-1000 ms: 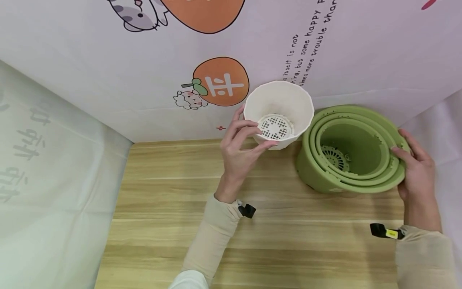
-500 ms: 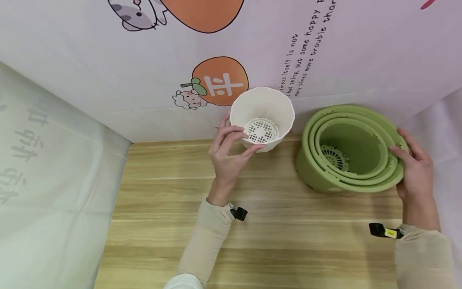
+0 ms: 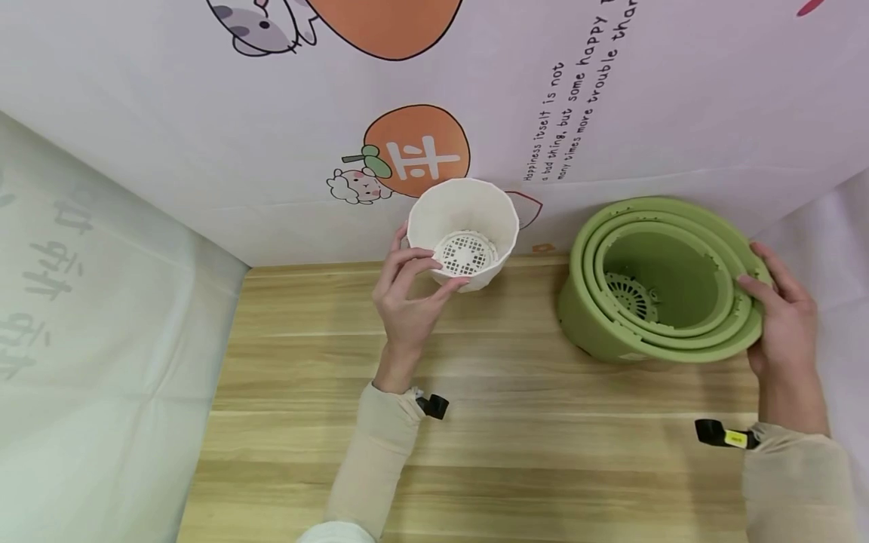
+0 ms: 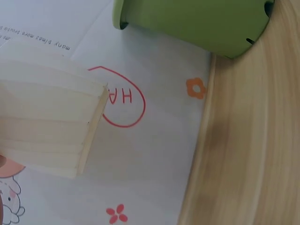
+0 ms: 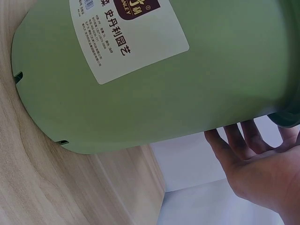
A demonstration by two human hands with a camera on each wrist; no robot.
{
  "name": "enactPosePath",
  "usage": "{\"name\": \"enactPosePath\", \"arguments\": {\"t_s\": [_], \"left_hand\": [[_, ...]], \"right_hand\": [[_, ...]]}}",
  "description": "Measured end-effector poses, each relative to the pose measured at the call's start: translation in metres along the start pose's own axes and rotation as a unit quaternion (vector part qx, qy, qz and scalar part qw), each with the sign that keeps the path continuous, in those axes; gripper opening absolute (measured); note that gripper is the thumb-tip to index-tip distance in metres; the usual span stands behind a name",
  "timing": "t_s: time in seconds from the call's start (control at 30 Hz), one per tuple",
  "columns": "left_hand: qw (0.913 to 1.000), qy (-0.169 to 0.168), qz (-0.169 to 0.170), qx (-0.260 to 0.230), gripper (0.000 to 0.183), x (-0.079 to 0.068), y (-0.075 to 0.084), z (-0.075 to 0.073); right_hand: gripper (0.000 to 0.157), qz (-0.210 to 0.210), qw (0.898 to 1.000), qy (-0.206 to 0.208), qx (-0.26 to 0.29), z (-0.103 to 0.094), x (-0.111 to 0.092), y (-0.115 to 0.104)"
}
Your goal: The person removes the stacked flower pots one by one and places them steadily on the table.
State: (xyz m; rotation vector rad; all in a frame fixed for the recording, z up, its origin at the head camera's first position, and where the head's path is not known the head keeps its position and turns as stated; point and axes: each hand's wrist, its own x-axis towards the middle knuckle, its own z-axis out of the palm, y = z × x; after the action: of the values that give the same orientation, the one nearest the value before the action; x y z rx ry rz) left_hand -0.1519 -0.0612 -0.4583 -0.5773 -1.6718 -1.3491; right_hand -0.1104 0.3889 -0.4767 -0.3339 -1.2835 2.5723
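My left hand grips a white flower pot by its near-left rim. Fingers reach over the rim, and the thumb sits at the front edge. The pot's round mesh bottom shows inside. In the left wrist view the white pot's base hangs apart from the tabletop, in front of the backdrop. At the right, my right hand holds the rim of a stack of nested green flower pots, thumb on top. Labelled and slightly tilted, the outer green pot rests on the table in the right wrist view.
The wood-grain table meets a printed white backdrop along its far edge. Another hanging sheet borders the left side, and pale fabric hangs close to the right hand.
My left hand has carried the white pot leftward and slightly toward me, away from the green stack. The right hand and the green pots have stayed in place.
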Motion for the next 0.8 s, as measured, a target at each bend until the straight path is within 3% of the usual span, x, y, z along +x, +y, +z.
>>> {"name": "enactPosePath", "arguments": {"t_s": [0.3, 0.8], "left_hand": [[0.9997, 0.000, -0.002, 0.024, 0.038, -0.002, -0.008, -0.017], [0.9956, 0.022, -0.041, 0.081, 0.038, -0.014, -0.021, -0.050]], "right_hand": [[0.051, -0.006, 1.000, 0.007, -0.001, 0.002, 0.000, 0.001], [0.050, -0.004, 1.000, 0.006, 0.011, 0.000, 0.002, 0.001]]}}
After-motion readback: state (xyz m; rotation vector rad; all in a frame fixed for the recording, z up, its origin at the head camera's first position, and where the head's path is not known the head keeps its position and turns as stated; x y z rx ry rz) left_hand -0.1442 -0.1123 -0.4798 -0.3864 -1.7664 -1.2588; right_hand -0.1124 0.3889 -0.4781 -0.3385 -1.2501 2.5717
